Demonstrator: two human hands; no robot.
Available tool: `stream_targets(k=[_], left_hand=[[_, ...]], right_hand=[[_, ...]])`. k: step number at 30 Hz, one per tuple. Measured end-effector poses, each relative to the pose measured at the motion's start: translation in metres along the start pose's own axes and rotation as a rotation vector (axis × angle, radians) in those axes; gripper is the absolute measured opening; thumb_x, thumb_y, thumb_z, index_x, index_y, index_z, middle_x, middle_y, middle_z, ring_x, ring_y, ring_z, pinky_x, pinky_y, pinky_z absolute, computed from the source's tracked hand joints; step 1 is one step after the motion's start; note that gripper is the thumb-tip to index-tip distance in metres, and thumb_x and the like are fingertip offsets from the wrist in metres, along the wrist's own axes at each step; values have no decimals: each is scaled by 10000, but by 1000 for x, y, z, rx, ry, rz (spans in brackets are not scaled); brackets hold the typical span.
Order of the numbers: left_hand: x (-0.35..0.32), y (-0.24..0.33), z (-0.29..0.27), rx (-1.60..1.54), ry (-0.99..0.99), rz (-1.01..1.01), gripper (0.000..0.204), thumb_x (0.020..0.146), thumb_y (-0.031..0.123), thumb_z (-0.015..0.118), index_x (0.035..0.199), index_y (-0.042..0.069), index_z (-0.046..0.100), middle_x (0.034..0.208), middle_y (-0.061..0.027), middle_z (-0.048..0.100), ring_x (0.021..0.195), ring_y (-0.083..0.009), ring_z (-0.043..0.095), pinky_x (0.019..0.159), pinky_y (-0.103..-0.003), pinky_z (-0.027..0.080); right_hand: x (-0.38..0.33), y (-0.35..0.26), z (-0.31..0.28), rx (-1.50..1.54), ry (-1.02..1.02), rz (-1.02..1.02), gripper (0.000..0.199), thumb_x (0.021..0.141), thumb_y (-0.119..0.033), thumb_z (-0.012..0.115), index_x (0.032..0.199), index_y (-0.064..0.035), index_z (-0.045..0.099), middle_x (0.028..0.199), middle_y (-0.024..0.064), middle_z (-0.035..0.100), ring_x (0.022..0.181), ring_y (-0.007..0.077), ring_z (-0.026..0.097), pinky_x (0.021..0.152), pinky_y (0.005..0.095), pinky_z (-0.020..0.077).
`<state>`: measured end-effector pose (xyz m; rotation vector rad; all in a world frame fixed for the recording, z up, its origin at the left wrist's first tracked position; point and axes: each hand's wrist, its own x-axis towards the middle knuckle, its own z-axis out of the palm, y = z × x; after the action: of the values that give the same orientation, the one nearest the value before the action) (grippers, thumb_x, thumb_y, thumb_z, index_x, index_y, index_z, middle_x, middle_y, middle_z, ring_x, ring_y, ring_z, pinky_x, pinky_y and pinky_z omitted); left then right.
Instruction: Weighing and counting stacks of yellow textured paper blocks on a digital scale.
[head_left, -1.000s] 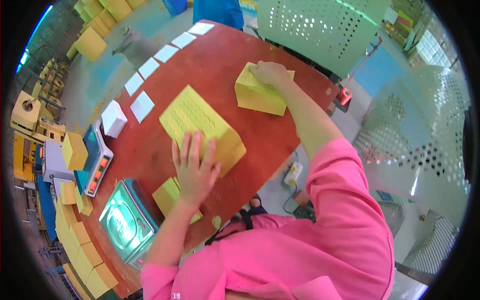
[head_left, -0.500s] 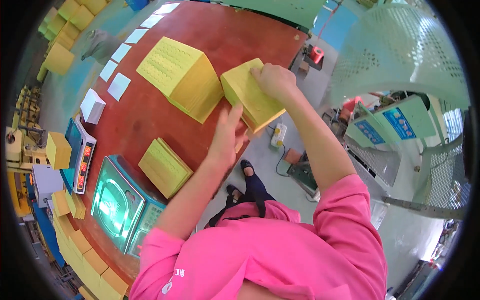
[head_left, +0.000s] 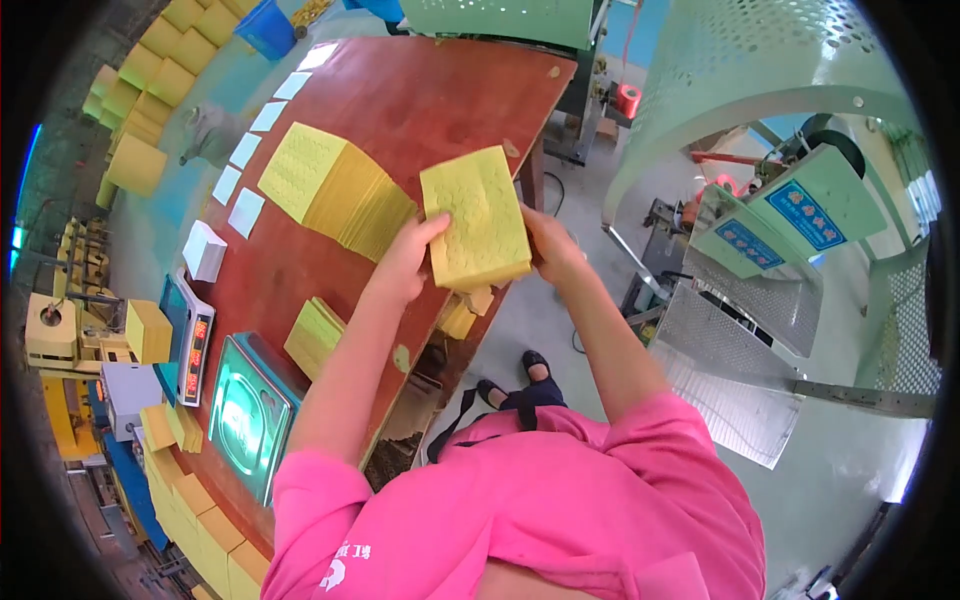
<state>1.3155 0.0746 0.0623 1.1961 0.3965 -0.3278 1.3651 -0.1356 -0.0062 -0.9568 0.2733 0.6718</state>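
A thick stack of yellow paper (head_left: 475, 218) is held between my two hands near the table's right edge. My left hand (head_left: 408, 255) grips its left side with the thumb on top. Round the right side goes my right hand (head_left: 545, 243), its fingers mostly hidden behind the stack. A larger yellow paper stack (head_left: 345, 195), its sheets fanned along the side, lies just left of my left hand. Below it, a smaller yellow stack (head_left: 315, 337) rests partly behind my left forearm.
On the red-brown table (head_left: 440, 90) stand a scale with a shiny pan (head_left: 245, 415) and a second scale with a red display (head_left: 197, 350). White paper sheets (head_left: 246, 212) line the far left edge. Green machinery with a perforated guard (head_left: 740, 60) stands at right.
The held stack has turned more upright and come slightly lower. My left hand has closed on its left side; my right hand has shifted from its top to its right side. The large stack's sheets have fanned out.
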Motion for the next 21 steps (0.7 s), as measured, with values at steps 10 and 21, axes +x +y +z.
stream_targets(k=[10, 21], left_hand=[[-84, -29, 7, -419, -133, -33, 471, 986, 209, 585, 1412, 46, 466, 1309, -80, 603, 1153, -203, 613, 987, -378, 502], [-269, -110, -23, -292, 723, 677, 617, 1033, 166, 514, 1575, 186, 220, 1319, -76, 587, 1120, -143, 589, 957, -299, 477]], right_hand=[[-121, -42, -3, -88, -287, -210, 259, 988, -206, 553, 1212, -79, 581, 1161, 11, 613, 1072, 108, 566, 913, 294, 442], [-153, 51, 135, -150, -679, 73, 450, 1013, -102, 447, 1448, -15, 369, 1402, 137, 492, 1270, 203, 500, 1045, 335, 411]])
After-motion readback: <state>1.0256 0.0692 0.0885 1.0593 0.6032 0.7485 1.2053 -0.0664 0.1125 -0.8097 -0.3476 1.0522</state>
